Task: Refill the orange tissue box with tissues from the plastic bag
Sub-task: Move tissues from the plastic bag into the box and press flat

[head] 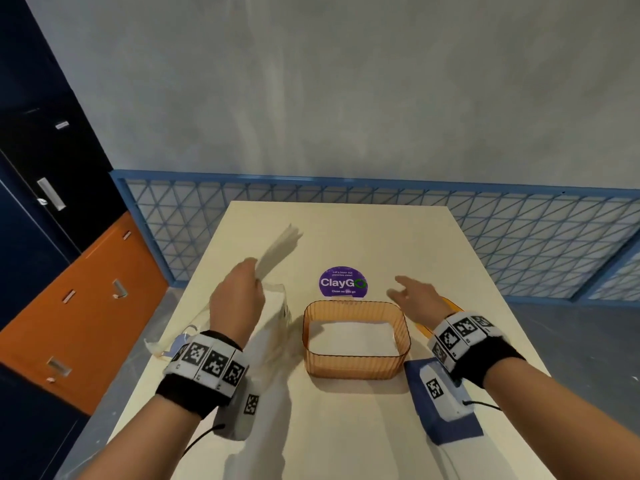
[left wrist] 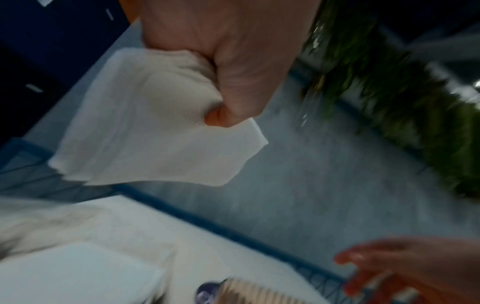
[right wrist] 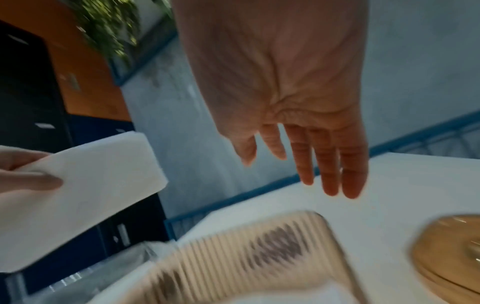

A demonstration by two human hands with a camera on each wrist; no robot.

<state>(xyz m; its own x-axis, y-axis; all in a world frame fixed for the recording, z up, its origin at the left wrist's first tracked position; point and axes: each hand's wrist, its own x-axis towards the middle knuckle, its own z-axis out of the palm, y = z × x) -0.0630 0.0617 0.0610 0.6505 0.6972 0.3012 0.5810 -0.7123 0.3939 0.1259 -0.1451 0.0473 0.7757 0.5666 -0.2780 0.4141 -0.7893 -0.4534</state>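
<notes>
The left hand [head: 237, 299] is pinching a tissue stack [head: 278, 252] left of the orange tissue box [head: 356, 367]; the right hand [head: 420, 299] is hovering open-fingered; loose sheets could be slipping free.

A round purple sticker [head: 342, 282] lay on the worktop [head: 346, 427], just beyond the far side of the orange tissue box [head: 356, 337]. It read "ClayGo" in large white letters; its smaller lines were too blurred to read reliably.
</notes>
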